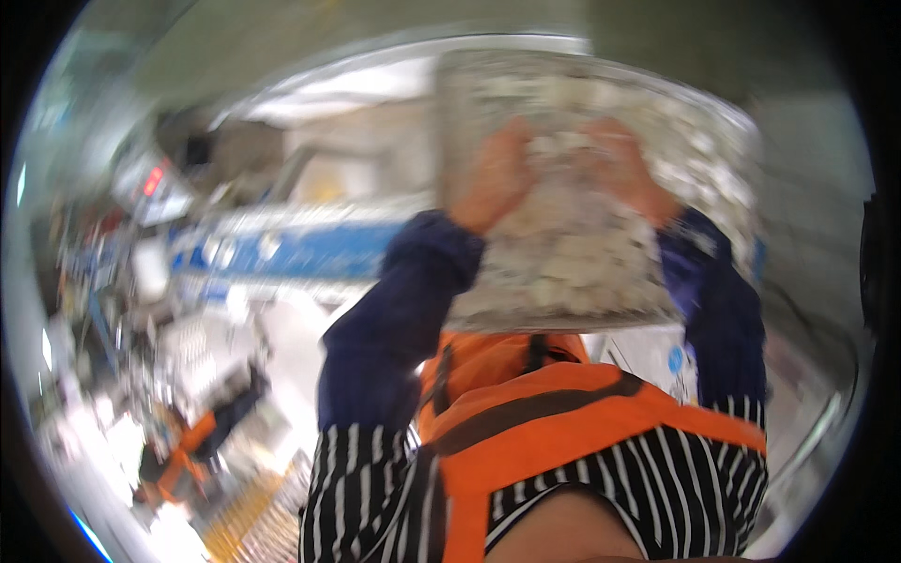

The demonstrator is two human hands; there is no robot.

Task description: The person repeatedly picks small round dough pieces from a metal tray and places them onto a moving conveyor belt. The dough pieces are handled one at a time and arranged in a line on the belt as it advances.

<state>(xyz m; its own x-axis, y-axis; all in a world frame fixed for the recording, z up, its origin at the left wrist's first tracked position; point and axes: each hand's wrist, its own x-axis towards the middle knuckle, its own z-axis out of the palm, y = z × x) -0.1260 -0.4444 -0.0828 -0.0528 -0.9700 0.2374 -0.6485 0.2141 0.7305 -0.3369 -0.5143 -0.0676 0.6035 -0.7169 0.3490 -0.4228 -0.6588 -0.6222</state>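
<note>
A wide tray or bin (pixel 563 325) lies right before me, filled with many pale, whitish pieces (pixel 584 260), too blurred to name. My left hand (pixel 498 172) is over its left part, with the fingers bent down among the pieces. Close by on the right, my right hand (pixel 630 165) reaches into the same heap. A few whitish bits (pixel 559 144) show between the fingertips of both hands. Motion blur hides whether either hand grips anything. Dark blue sleeve covers reach to both wrists, and an orange apron is on my body.
To the left runs a blue-and-white beam or table edge (pixel 310 250). Beyond it stands a device with a red lit display (pixel 153 181). A person in orange and dark clothes (pixel 186 450) is at the lower left. A grey wall or floor surface (pixel 809 176) lies right.
</note>
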